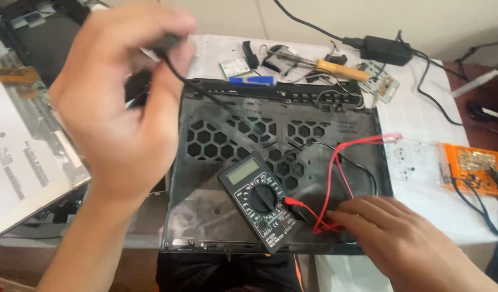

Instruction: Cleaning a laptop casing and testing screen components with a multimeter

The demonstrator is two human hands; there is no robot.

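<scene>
The left hand (116,103) is raised in the upper left of the frame, its fingers pinched shut on the black handle of a test probe (168,46), whose thin black lead (227,111) trails down and right across the work. Held up like this, the probe is clear of everything below it; the hand is blurred, so the tip cannot be made out.

The small black digital multimeter with a grey display and round dial (261,201) lies tilted at the lower centre, resting on the large black plastic laptop base panel with honeycomb vents (232,135), which takes up the middle of the frame. That puts the screen face-up between the two hands, where it reads easily.

The right hand (392,240), at the lower right, lies flat on the panel's edge with fingers loosely curled over the red lead (335,173) near where it loops back to the meter; whether they truly pinch the wire cannot be told.

Along the top of the white surface (416,116) sit a yellow-handled soldering iron (335,69), small green circuit cards (235,67) and a black power adapter (386,48). An orange-cased board (476,167) lies at the right edge, and a grey laptop part bearing a white label (22,162) at the left. The looping leads cross the panel and could snag.
</scene>
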